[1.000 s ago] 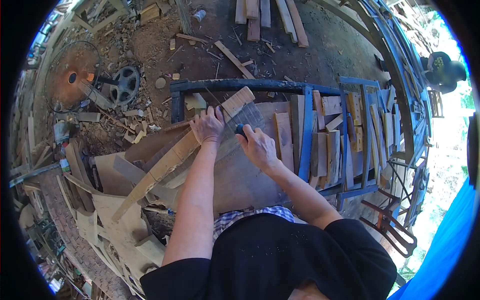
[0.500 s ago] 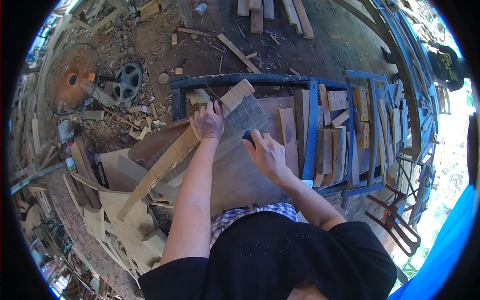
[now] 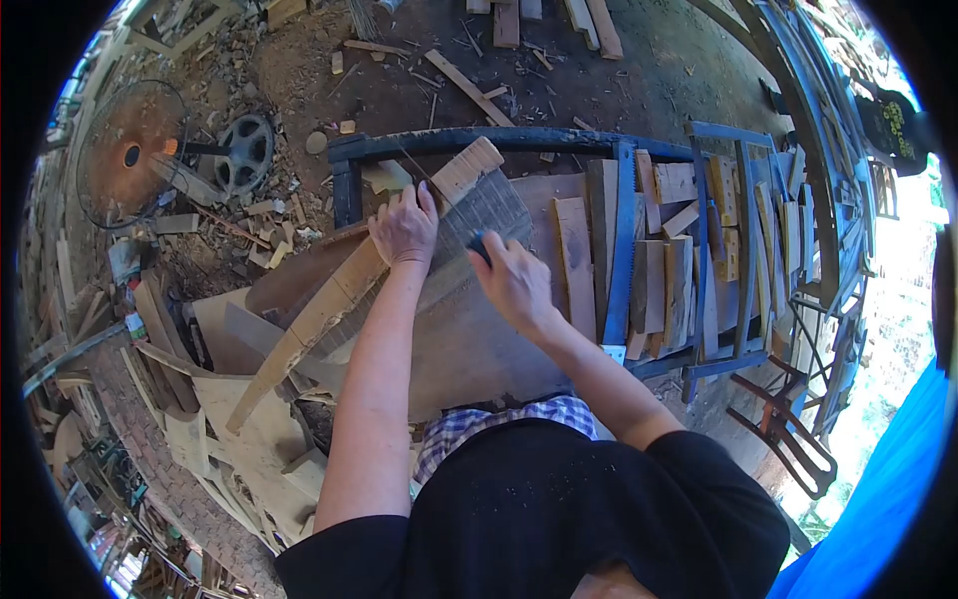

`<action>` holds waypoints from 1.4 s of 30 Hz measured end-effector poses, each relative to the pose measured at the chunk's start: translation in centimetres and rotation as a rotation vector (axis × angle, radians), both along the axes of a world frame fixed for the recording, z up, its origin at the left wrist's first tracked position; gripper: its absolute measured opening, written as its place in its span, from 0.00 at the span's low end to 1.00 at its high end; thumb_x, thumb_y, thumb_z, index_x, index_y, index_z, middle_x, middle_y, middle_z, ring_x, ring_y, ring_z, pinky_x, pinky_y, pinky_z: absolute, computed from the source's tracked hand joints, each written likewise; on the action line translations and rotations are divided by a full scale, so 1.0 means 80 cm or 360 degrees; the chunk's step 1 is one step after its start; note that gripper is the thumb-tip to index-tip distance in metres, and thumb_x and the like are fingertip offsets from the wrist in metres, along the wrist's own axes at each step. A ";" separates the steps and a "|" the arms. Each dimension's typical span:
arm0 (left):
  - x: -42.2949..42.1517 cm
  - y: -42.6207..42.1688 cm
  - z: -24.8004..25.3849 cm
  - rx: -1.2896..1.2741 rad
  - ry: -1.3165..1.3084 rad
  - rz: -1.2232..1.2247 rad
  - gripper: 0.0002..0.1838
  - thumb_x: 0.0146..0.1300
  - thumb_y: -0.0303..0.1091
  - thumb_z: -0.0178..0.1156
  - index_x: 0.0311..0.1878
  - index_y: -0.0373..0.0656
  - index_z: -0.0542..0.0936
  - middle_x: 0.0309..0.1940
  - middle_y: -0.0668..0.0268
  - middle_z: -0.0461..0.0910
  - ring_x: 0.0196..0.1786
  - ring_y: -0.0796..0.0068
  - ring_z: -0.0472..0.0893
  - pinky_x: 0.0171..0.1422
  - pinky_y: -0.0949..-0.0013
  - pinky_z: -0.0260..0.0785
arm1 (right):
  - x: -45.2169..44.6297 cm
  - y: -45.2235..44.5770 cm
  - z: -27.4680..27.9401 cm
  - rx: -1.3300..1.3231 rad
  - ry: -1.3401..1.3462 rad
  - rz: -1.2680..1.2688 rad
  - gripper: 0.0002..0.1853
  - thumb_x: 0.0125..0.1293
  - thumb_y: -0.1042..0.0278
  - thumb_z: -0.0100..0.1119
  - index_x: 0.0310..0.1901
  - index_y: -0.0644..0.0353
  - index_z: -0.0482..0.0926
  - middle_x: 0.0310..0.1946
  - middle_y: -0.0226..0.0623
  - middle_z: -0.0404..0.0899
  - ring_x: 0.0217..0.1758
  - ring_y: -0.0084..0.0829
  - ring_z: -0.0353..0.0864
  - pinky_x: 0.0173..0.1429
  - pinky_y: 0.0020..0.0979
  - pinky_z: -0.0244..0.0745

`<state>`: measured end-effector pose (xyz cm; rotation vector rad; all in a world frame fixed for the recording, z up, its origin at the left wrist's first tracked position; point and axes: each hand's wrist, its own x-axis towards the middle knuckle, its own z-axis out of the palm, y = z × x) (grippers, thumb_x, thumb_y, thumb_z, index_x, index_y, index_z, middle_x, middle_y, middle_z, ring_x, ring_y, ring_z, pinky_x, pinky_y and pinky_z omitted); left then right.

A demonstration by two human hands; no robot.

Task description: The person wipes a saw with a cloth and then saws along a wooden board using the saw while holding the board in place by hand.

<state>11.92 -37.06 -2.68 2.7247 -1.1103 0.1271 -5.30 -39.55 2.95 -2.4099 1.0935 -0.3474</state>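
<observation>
My left hand [image 3: 404,228] is closed over the edge of a long curved piece of wood [image 3: 304,331], which lies slanted across the bench. Pencil-like lines cross a grey, weathered board [image 3: 504,212] right beside that piece, and its far end [image 3: 471,170] is pale. A small dark-blue object [image 3: 478,244] is pinched in my right hand [image 3: 516,288], just over the grey board. Its kind cannot be made out, and my fingers hide most of it.
The bench has a blue frame [image 3: 449,140] and a brown panel [image 3: 479,349]. Several wood offcuts [image 3: 649,290] are stacked on its right side. A caged fan [image 3: 132,155] stands at left amid scraps. A wooden chair-like frame [image 3: 783,429] is at right. Another person [image 3: 888,130] is at the far right.
The whole view has shifted slightly. My right hand, with the small dark-blue object, has moved a little away from me and left over the board. My left hand keeps its hold on the wood.
</observation>
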 end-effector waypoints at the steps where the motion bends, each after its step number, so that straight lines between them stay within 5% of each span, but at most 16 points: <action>1: 0.001 0.000 0.000 0.0001 0.0024 0.0003 0.19 0.71 0.49 0.49 0.31 0.49 0.81 0.30 0.62 0.84 0.37 0.58 0.83 0.44 0.52 0.70 | 0.009 -0.004 -0.005 0.0003 0.0001 0.0006 0.13 0.67 0.54 0.60 0.38 0.53 0.71 0.25 0.43 0.77 0.25 0.45 0.82 0.28 0.43 0.77; 5: 0.002 0.000 -0.002 0.0008 0.0029 0.0038 0.20 0.71 0.50 0.48 0.29 0.49 0.81 0.29 0.62 0.85 0.37 0.58 0.84 0.44 0.51 0.70 | -0.005 0.002 -0.013 -0.0051 -0.0089 0.0016 0.12 0.66 0.56 0.62 0.38 0.54 0.72 0.26 0.43 0.77 0.25 0.46 0.81 0.28 0.43 0.77; 16: 0.003 -0.003 0.002 -0.0020 0.0183 0.0097 0.21 0.73 0.50 0.45 0.33 0.50 0.81 0.31 0.62 0.84 0.39 0.56 0.83 0.45 0.50 0.69 | -0.271 0.091 0.046 0.0279 0.0120 0.0071 0.14 0.66 0.59 0.63 0.42 0.61 0.74 0.30 0.46 0.76 0.32 0.50 0.80 0.33 0.42 0.74; 18: 0.007 0.005 -0.002 -0.0036 0.0237 0.0136 0.20 0.73 0.50 0.45 0.35 0.51 0.81 0.32 0.62 0.84 0.41 0.56 0.83 0.47 0.51 0.69 | -0.262 0.087 0.044 0.0268 0.0069 0.0030 0.13 0.67 0.60 0.62 0.42 0.61 0.74 0.32 0.48 0.77 0.33 0.52 0.80 0.34 0.43 0.74; 20: 0.019 0.016 -0.013 -0.0622 0.0400 0.0096 0.15 0.72 0.47 0.47 0.39 0.52 0.80 0.38 0.64 0.83 0.45 0.56 0.81 0.49 0.51 0.68 | -0.229 0.078 0.042 0.0274 -0.0020 0.0043 0.13 0.67 0.60 0.61 0.42 0.61 0.74 0.33 0.48 0.78 0.34 0.52 0.80 0.35 0.44 0.74; 24: 0.029 0.076 -0.003 -0.0788 0.0135 0.0253 0.08 0.69 0.42 0.54 0.39 0.52 0.80 0.42 0.64 0.80 0.47 0.56 0.78 0.50 0.51 0.66 | -0.139 0.074 0.037 0.0323 -0.0256 0.0134 0.14 0.69 0.58 0.60 0.45 0.59 0.72 0.34 0.50 0.80 0.35 0.54 0.81 0.36 0.47 0.75; 33: 0.024 0.087 -0.003 -0.0344 0.0095 0.0586 0.12 0.64 0.47 0.58 0.35 0.49 0.79 0.39 0.63 0.75 0.49 0.58 0.75 0.52 0.54 0.66 | -0.012 0.079 -0.010 0.0212 -0.0261 0.0202 0.18 0.71 0.52 0.56 0.50 0.57 0.67 0.30 0.51 0.80 0.32 0.56 0.81 0.33 0.50 0.76; 42: 0.022 0.084 -0.008 -0.0359 -0.0106 0.0612 0.11 0.64 0.45 0.57 0.34 0.48 0.76 0.38 0.61 0.72 0.46 0.57 0.73 0.52 0.55 0.66 | 0.004 0.096 -0.008 0.0155 -0.0171 0.0169 0.16 0.72 0.52 0.54 0.48 0.57 0.68 0.29 0.50 0.78 0.30 0.55 0.81 0.32 0.49 0.76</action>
